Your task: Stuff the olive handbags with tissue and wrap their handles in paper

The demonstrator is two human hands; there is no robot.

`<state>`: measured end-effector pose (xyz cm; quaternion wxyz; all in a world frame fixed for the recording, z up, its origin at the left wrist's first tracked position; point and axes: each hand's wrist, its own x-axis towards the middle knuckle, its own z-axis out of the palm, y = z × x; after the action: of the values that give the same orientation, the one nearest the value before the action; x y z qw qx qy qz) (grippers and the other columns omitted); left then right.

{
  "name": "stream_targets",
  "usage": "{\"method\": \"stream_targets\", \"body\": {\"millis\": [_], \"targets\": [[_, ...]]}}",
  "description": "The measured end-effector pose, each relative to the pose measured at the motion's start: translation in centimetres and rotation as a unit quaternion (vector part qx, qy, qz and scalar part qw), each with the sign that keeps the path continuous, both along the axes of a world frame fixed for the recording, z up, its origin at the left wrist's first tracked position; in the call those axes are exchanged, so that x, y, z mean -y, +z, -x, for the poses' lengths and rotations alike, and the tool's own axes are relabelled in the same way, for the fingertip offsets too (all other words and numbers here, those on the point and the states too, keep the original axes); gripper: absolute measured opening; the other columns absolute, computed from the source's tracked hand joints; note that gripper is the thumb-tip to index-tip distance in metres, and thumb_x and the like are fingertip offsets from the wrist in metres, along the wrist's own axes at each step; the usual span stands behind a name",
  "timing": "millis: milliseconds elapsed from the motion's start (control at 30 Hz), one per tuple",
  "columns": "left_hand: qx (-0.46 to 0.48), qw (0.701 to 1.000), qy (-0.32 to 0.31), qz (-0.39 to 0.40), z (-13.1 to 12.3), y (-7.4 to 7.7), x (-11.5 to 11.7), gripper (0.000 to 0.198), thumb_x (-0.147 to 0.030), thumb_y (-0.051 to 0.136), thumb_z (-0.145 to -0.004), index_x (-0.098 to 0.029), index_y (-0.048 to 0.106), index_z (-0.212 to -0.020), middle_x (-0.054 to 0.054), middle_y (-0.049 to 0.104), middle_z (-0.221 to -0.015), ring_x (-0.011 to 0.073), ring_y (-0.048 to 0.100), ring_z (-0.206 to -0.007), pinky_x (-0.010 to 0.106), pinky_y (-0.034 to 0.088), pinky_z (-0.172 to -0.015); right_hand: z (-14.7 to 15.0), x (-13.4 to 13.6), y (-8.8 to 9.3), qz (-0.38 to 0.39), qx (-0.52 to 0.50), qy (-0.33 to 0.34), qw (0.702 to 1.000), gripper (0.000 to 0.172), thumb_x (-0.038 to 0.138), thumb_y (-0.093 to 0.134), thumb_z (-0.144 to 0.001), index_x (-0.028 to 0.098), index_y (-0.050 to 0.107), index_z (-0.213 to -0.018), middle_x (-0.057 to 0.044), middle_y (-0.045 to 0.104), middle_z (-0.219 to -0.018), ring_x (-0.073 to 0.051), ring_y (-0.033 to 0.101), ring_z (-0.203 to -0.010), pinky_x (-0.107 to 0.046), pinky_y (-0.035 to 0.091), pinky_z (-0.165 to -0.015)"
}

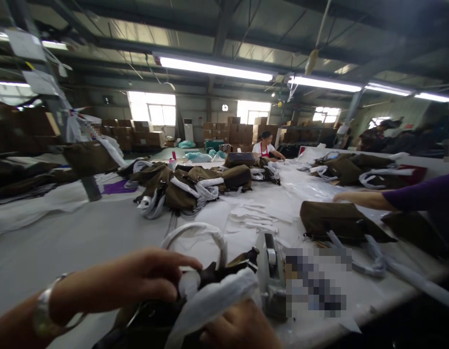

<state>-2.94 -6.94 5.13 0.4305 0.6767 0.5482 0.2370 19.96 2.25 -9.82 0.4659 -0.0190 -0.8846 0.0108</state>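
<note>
A dark olive bag [147,315] lies in front of me at the bottom of the view, its handles [224,242] wrapped in white paper. My left hand [144,276], with a silver bracelet on the wrist, reaches in from the left. Its thumb and index finger close around the white wrapping at a handle's base. Below a thick wrapped handle, my right hand [244,325] has curled fingers against the bag; the handle and blur partly hide what they grip. Just right of the bag stands a grey tape dispenser [271,266].
Several olive bags [184,191] with wrapped straps are heaped across the table [111,242]. White paper strips [253,215] lie mid-table. At right, a co-worker's purple-sleeved arm [369,198] reaches over another bag [333,218]. Another person [264,148] works at the far side. A post [89,186] stands left.
</note>
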Motion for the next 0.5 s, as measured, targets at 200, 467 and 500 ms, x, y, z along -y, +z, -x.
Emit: {"method": "stream_targets", "body": {"millis": [200,467,500], "targets": [[0.345,0.846,0.389,-0.123,6.7,-2.8,2.9,0.018,-0.014,0.063,-0.093,-0.008,0.078,-0.101,0.007,0.079,-0.082,0.0197,0.073,-0.075,0.026,0.061,-0.073,-0.8,-0.3,0.6,-0.023,0.017,-0.004,1.0,0.014,0.021,0.055,-0.093,0.023,0.058,-0.079,0.0,0.067,-0.064,-0.019,0.063,-0.058,-0.027,0.047,-0.058],[0.496,0.691,0.52,-0.08,6.0,-9.3,0.2,0.023,-0.003,0.051,-0.1,-0.002,0.074,-0.096,0.015,0.079,-0.09,0.0164,0.075,-0.072,0.023,0.065,-0.065,-0.2,1.0,2.6,0.034,0.012,-0.059,0.998,0.033,0.024,0.04,-0.104,0.024,0.06,-0.078,0.0,0.068,-0.068,-0.019,0.063,-0.06,-0.03,0.037,-0.055],[0.507,0.673,0.53,-0.099,5.8,-9.6,0.3,0.025,-0.003,0.049,-0.101,-0.004,0.073,-0.094,0.012,0.079,-0.088,0.0146,0.075,-0.071,0.021,0.065,-0.066,0.0,1.1,2.6,0.04,0.001,-0.062,0.997,0.036,0.025,0.037,-0.105,0.024,0.058,-0.075,0.0,0.066,-0.066,-0.018,0.061,-0.058,-0.031,0.035,-0.055]]}}
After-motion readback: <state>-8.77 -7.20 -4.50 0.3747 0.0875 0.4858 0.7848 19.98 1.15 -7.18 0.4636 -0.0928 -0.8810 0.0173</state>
